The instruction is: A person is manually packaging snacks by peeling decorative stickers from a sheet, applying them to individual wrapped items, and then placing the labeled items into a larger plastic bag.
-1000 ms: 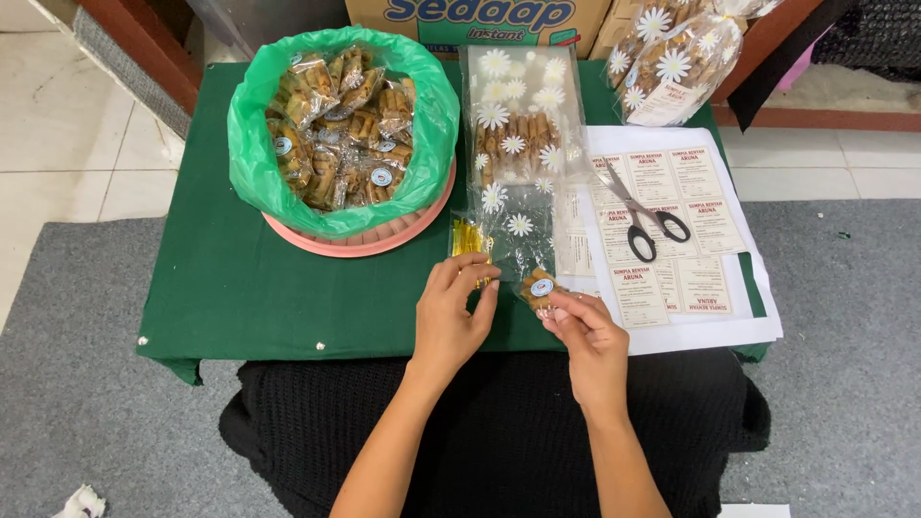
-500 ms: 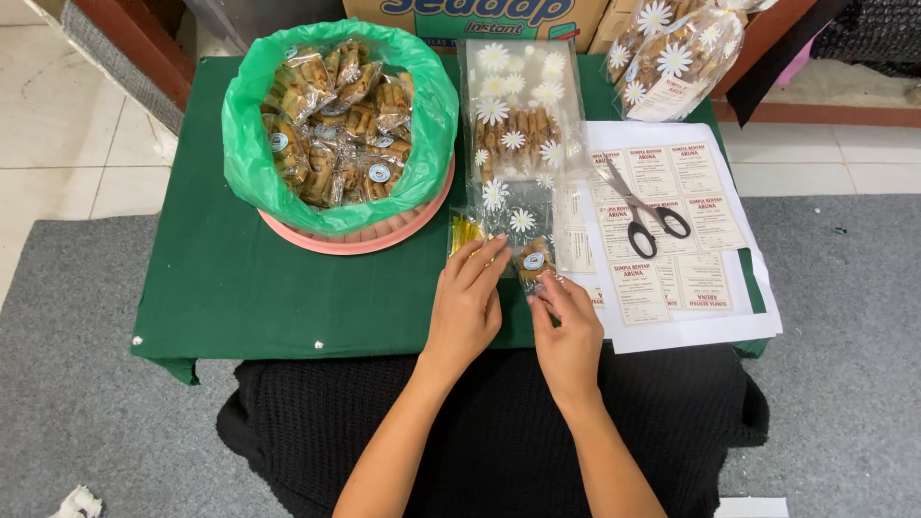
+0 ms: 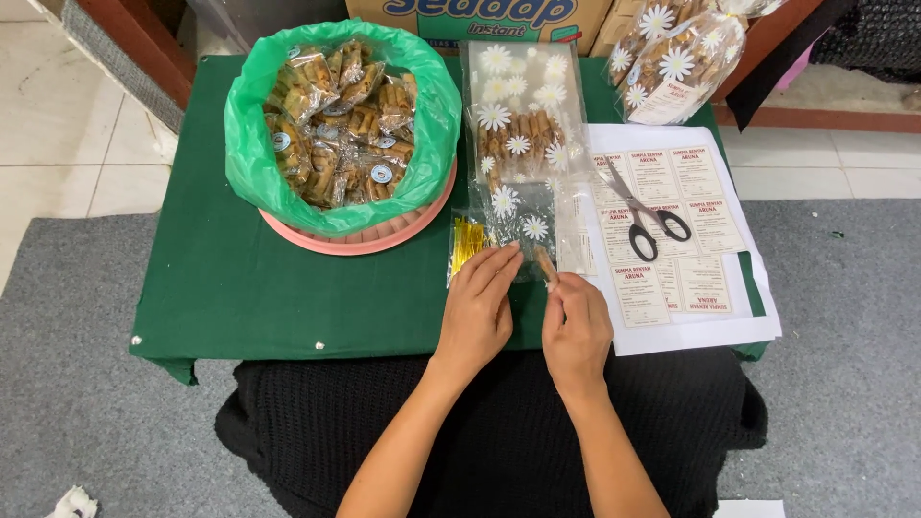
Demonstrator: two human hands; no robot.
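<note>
While the person sits at the low green table (image 3: 240, 288), both hands work at its near edge, close to the middle. The left hand (image 3: 477, 312) lies flat, fingers together and stretched forward, pressing down on a clear daisy-printed cellophane bag (image 3: 523, 216) that lies at twelve o'clock from it. The right hand (image 3: 576, 331), just beside the left at three o'clock, has thumb and forefinger pinched on a small brown snack roll (image 3: 545, 264), held at the mouth of that bag.

At eleven o'clock from the left hand, touching the bag's edge, lies a bundle of gold twist ties (image 3: 467, 245). Farther off at ten o'clock stands a pink basin (image 3: 384, 235) lined with a green plastic bag (image 3: 251, 182) and heaped with small wrapped snack packets (image 3: 336, 120). At twelve o'clock, beyond the bag under the hand, lies a filled daisy-printed bag of rolls (image 3: 523, 125). At two o'clock from the right hand a white sheet of labels (image 3: 705, 283) lies on the table, with black-handled scissors (image 3: 643, 216) resting on it. Another filled daisy bag (image 3: 672, 62) leans at the far right corner, against a cardboard box (image 3: 480, 14).
</note>
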